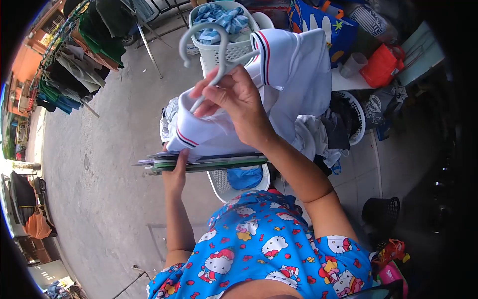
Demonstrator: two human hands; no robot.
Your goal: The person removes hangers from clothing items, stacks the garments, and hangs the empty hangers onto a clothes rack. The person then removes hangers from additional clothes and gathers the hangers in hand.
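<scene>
My right hand (234, 102) is closed around the neck of a grey plastic hanger (222, 60), its hook pointing up and away from me. On the hanger sits a white polo shirt (298, 70) with red and black stripes along its trim. The shirt hangs beyond my hands, and its fabric hides part of the hanger. Lower left, my left hand (175, 169) grips the end of a bundle of thin flat layered pieces (214, 162) in green, black and grey, just below the shirt's striped edge. Its thumb shows in front; most of its fingers are hidden.
A white basket (216, 52) of blue-patterned cloth stands ahead. Below the bundle is another white basket (219, 187) with a blue item inside. Dark clothes fill a round basket (359, 119) at right. Garments hang on a rack (144, 42) at upper left, over the concrete floor (114, 184).
</scene>
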